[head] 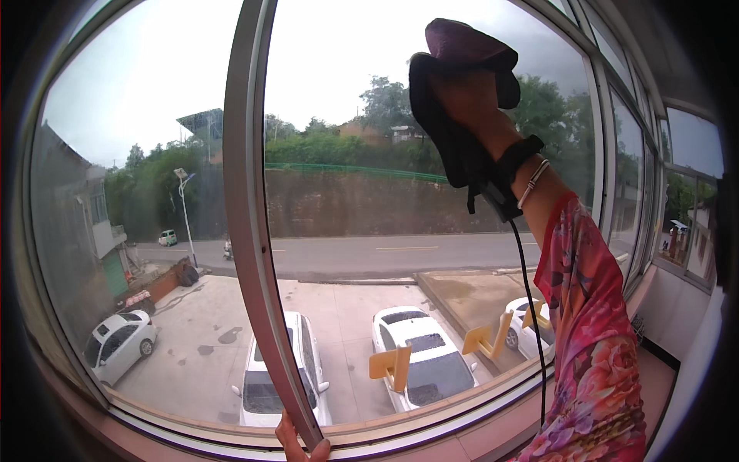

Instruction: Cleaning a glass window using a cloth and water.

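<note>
High at the upper right, my right hand is raised against the window glass, its fingers over a folded purple-and-dark cloth. A black strap and a pale bracelet circle that wrist, and a black device with a cable is attached there. My left hand is at the bottom centre, thumb and fingers around the lower end of the window's upright metal frame bar. Part of the left hand lies below the view.
The window's bottom track and a pinkish tiled sill run below the glass. More window panes continue on the right. Outside are yellow brackets, parked white cars, a road and trees.
</note>
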The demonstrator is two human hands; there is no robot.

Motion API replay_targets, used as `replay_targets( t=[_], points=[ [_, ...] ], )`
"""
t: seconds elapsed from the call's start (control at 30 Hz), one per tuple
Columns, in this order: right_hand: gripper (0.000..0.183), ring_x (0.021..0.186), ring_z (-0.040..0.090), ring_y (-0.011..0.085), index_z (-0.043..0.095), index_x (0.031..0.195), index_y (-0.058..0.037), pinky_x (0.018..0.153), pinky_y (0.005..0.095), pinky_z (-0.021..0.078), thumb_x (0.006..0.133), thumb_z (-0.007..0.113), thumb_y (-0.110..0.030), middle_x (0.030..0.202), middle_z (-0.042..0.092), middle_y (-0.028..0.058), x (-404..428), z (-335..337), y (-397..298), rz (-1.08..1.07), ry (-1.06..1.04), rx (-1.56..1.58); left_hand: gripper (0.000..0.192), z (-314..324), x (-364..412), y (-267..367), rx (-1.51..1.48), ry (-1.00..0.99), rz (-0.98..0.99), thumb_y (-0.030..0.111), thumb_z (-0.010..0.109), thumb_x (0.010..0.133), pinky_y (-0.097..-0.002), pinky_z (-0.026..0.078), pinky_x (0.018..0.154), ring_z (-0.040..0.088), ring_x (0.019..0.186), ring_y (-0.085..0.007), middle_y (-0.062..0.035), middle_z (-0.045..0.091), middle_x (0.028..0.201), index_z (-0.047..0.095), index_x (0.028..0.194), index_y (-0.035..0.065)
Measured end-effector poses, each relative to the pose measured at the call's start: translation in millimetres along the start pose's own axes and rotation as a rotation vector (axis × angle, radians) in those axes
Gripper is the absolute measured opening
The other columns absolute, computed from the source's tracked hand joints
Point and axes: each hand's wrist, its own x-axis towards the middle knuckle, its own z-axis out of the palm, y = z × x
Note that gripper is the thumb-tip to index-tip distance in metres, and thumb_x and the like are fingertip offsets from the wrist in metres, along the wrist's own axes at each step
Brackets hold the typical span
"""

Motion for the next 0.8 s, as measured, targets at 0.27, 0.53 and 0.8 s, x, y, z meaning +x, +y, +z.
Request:
replay_targets(
  t=[0.27,0.53,0.8],
  points=[
    [0.031,0.094,0.053,0.0263,0.067,0.077,-0.0104,0.084,0.0405,0.0349,0.073,0.061,-0.04,0.089,0.065,0.0073,-10,-27,-126,-0.23,0.018,0.417,0.07,44,23,13,0.058,0.002,0.019,0.031,0.057,0.085,-0.0425,0.032,0.1,0.038,0.119,-0.0302,-0.0176,0.034,0.133,0.029,0.14,-0.0015],
    [0.035,0.105,0.05,0.0195,0.068,0.089,-0.0171,0.093,0.0418,0.0325,0.07,0.061,-0.046,0.104,0.061,0.0019,-83,-41,-151,-0.851,-0.508,0.639,0.073,45,58,23,-0.143,0.081,-0.101,0.016,0.057,0.074,-0.0398,0.031,0.099,0.037,0.113,-0.026,-0.0142,0.034,0.119,0.027,0.14,0.0027],
    [0.047,0.109,0.05,0.028,0.062,0.113,-0.0142,0.096,0.0437,0.0343,0.075,0.059,-0.042,0.114,0.06,0.0083,-38,-13,-59,-0.277,-0.181,0.443,0.063,29,44,-16,-0.115,0.286,-0.007,0.031,0.054,0.09,-0.0373,0.031,0.101,0.042,0.117,-0.0268,-0.0154,0.043,0.127,0.032,0.137,-0.0042]
  ],
)
